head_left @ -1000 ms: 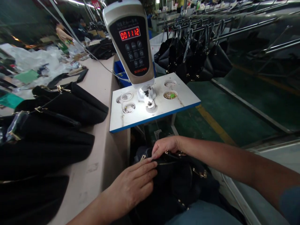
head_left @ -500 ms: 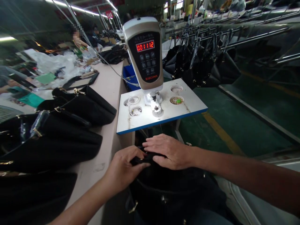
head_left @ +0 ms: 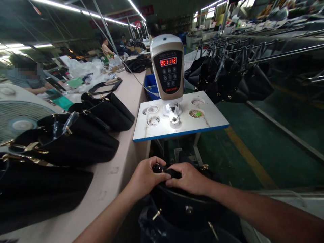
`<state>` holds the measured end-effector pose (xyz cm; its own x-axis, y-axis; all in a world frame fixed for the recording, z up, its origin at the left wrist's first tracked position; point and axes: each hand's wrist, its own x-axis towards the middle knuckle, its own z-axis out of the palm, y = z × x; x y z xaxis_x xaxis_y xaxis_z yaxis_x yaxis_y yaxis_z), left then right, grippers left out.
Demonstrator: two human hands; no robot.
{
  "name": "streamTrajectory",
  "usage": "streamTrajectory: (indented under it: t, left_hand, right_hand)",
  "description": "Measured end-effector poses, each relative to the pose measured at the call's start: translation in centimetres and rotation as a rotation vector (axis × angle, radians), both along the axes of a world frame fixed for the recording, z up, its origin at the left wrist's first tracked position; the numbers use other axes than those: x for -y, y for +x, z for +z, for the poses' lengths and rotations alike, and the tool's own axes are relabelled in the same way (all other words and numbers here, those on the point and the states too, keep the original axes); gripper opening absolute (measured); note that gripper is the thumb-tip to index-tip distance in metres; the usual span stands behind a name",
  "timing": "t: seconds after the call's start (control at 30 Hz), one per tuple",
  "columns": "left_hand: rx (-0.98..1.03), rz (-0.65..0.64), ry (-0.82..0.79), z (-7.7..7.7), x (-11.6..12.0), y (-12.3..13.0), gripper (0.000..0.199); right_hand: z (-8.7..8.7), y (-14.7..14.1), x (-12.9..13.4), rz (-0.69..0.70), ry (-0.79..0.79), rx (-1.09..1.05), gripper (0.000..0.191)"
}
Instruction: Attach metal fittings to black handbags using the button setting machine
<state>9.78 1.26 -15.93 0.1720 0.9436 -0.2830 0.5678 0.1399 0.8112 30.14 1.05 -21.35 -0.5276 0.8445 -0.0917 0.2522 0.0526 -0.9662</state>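
A black bag (head_left: pixel 187 206) with a zipper and gold hardware lies low in the centre, over the lap. My left hand (head_left: pixel 146 175) is closed on its upper edge, thumb and fingers pinching a dark part near a small gold fitting. Right beside it, my right hand (head_left: pixel 187 177) grips the same edge with curled fingers; the two thumbs nearly meet. Beyond the hands stands a press machine (head_left: pixel 168 67) with a red display reading 001112. Its white board (head_left: pixel 162 131) has round wells, one holding small gold pieces and a green item.
Several black bags (head_left: pixel 88 141) line the pink table (head_left: pixel 111 182) at left, near a fan (head_left: pixel 22 125). More black bags (head_left: pixel 235 77) hang from a metal rack at right. A person (head_left: pixel 27 74) sits at far left. A blue bin (head_left: pixel 152 86) stands behind the board.
The view has shifted left and up, showing the fan and the person. My right hand, earlier laid flatter over the bag's edge, now has its fingers curled around it. More of the bag's zipper shows.
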Motion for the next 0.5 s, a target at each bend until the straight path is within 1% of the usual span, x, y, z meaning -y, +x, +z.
streamTrajectory:
  t: [0.1,0.2,0.27,0.33,0.4,0.5]
  left_hand:
    - [-0.051,0.001,0.040,-0.3,0.5,-0.4,0.038]
    - [0.069,0.019,-0.050,-0.3,1.0,-0.4,0.036]
    - [0.143,0.052,-0.095,-0.1,1.3,-0.1,0.032]
    - [0.175,0.115,-0.091,0.2,1.7,0.5,0.032]
    - [0.191,0.202,-0.063,0.2,2.0,1.2,0.033]
    - [0.220,0.309,-0.024,-0.3,2.0,2.1,0.035]
  right_hand:
    - [-0.5,0.1,0.1,0.024,-0.011,-0.014,0.030]
    - [-0.4,0.3,0.1,0.041,0.012,-0.013,0.030]
    - [-0.3,0.4,0.2,0.020,0.035,-0.015,0.030]
    - [-0.1,0.4,0.7,-0.043,0.063,-0.025,0.029]
    - [-0.1,0.3,1.5,-0.135,0.091,-0.033,0.030]
    - [-0.3,-0.3,2.7,-0.244,0.106,-0.024,0.027]
